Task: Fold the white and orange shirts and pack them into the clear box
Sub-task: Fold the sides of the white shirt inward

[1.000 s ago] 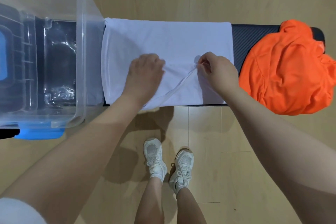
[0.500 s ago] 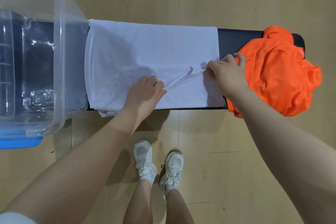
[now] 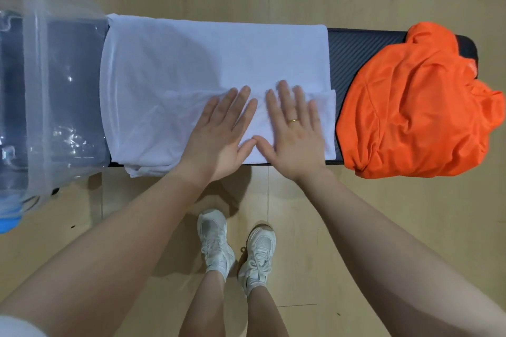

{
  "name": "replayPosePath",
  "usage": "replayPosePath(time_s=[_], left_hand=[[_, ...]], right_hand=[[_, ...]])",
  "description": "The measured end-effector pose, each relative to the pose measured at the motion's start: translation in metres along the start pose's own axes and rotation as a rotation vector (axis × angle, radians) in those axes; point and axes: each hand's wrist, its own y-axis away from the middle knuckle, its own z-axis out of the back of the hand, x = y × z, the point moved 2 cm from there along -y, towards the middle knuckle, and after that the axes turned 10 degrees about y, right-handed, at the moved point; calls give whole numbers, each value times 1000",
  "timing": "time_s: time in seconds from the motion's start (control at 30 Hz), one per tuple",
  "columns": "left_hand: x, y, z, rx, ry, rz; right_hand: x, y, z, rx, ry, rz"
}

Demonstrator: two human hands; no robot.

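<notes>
White shirt (image 3: 208, 63) under 2 flat hands

white shirt (image 3: 216, 63): plain white, spread flat as a wide rectangle along the dark bench; a folded flap lies over its near half, and a bunched bit hangs off the near edge at lower left; its left edge meets the box wall.
orange shirt (image 3: 416, 107): bright orange, unfolded, crumpled in a heap at the right end of the bench, spilling over the near and right edges; just beside the white shirt.
clear box (image 3: 41, 90): transparent plastic, blue latch at the near corner, standing on the left end of the bench; partly out of view.
</notes>
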Motion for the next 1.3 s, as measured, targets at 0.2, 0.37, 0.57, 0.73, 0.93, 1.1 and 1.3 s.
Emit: replayPosePath(time_s=[0.2,0.37,0.57,0.73,0.93,1.1,1.3], left_hand=[[19,1,7,84,-23,122],[12,-4,21,255,32,192],[26,-20,79,263,173,271],[54,-66,90,233,298,386],[93,-138,72,266,373,504],[114,-178,45,437,491,595],[121,-196,32,382,704,728]], right_hand=[[-46,8,7,98,-68,-231],[-47,7,19,293,-70,-290],[-53,-22,63,264,-158,-392],[-69,-92,78,233,-185,-478],[-88,-174,55,591,-96,-409],[-90,-218,34,931,-277,-391],[-93,-242,33,955,-756,-733]])
